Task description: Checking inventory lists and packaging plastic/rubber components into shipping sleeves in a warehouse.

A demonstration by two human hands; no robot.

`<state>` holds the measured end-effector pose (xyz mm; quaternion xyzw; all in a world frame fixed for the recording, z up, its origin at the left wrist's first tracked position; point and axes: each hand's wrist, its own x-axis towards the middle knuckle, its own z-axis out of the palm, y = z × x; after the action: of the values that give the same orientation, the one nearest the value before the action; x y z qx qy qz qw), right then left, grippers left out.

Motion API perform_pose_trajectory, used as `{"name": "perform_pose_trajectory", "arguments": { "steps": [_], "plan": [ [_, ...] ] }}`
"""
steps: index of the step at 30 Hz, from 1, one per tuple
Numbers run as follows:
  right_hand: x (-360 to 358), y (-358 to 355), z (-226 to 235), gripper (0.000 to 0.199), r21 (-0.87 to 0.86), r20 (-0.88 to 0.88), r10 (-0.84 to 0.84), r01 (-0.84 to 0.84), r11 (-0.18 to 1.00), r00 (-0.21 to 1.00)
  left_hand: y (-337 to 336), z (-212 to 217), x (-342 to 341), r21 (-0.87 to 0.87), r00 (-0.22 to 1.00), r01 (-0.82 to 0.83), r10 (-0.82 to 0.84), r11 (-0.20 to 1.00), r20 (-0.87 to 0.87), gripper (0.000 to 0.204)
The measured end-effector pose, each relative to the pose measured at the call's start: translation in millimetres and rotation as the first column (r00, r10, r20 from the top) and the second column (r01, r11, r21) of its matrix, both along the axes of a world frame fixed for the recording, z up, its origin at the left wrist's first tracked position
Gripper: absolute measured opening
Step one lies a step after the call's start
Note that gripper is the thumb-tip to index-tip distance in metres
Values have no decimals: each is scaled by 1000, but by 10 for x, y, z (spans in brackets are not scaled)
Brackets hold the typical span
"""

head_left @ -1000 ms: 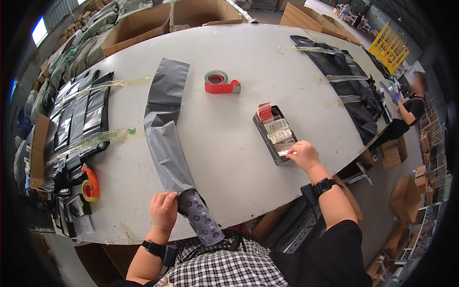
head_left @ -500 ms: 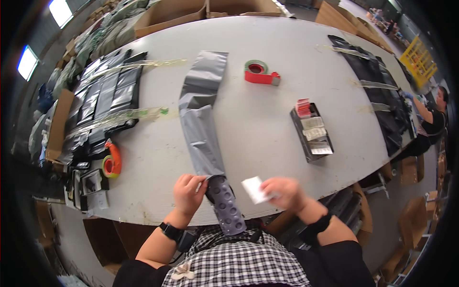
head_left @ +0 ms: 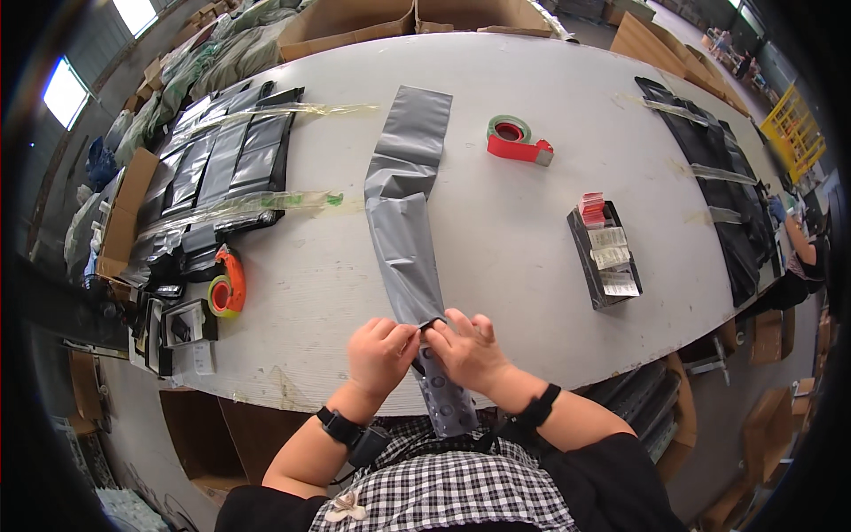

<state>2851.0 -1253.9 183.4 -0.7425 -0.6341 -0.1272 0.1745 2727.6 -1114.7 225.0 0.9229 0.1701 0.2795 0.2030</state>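
Note:
A long grey plastic bag lies down the middle of the table, its mouth at the near end showing a dark inner edge. Out of that mouth comes a dark grey, translucent rolled mat with round cup-like spots; its near end reaches past the table edge to my apron. My left hand is closed, pinching the left side of the bag's mouth. Beside it, my right hand bends over the mouth's right side, its fingertips closed on the edge and partly hiding the mat. No white card shows now.
A red tape dispenser and a black box of labels stand to the right. At left are an orange tape dispenser, small open boxes and taped black bags. More black bags lie far right, near another person.
My right hand has moved left to the bag's mouth, and the white card it held has gone from sight. My left hand stays on the bag's edge. The whole view has shifted slightly.

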Motion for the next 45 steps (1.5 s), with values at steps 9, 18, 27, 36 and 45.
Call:
{"name": "perform_pose_trajectory", "arguments": {
  "steps": [9, 18, 27, 36, 45],
  "plan": [
    [-150, 93, 15, 42, -307, -334, -270, 166, 937, 903, 13, -155, -70, 39, 1000, 12, -12, 999, -1, 18],
    [-596, -1505, -70, 13, -376, -785, -65, -390, 841, 616, -45, -758, -368, -768, 909, -383, 58, 513, -414, 31],
    [-606, -16, -296, 23, -503, -559, -88, -253, 827, 824, -149, -697, -906, -490, 671, -116, -296, 864, -680, 29],
    [-853, 271, -696, 28, -239, -388, 8, -109, 965, 922, 253, -652, -1090, -505, 736, -251, -176, 826, -653, 30],
    [-607, 1151, -1355, 23, -612, -544, -235, -189, 768, 806, -68, -825, -1051, -542, 724, -152, -280, 826, -630, 32]
  ]
}}
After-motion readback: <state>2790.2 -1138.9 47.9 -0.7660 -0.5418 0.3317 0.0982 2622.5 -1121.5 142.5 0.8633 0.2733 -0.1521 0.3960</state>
